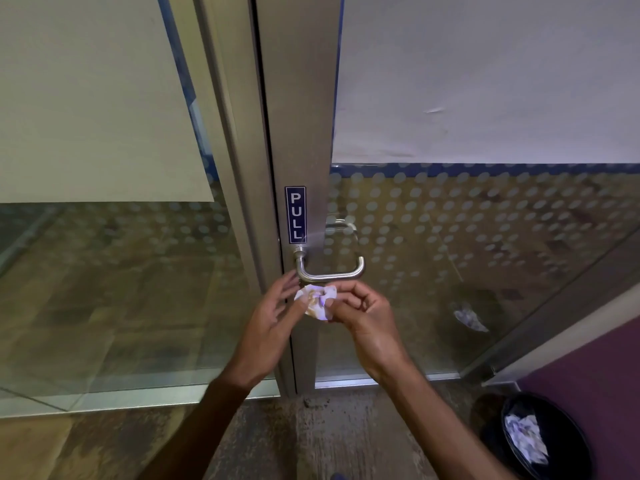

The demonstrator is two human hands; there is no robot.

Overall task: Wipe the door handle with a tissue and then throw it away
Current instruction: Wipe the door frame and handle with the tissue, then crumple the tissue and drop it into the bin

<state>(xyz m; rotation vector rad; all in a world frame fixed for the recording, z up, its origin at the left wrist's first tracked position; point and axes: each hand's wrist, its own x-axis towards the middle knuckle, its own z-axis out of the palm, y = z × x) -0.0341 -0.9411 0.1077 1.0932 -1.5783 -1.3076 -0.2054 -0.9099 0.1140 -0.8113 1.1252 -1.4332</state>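
A silver lever door handle point(330, 270) sticks out from the metal frame of a glass door, under a blue PULL label point(295, 215). Just below the handle I hold a crumpled white tissue point(317, 300) between both hands. My right hand point(360, 311) pinches its right side with curled fingers. My left hand point(277, 313) touches its left side with the thumb, its other fingers spread. The tissue is close under the handle bar; whether it touches the bar is unclear.
A black waste bin point(491, 438) with crumpled white paper inside stands on the floor at the lower right, beside a purple wall point(595, 368). Glass panels with a dotted frosted band flank the door frame point(301, 116). The floor below is brown and speckled.
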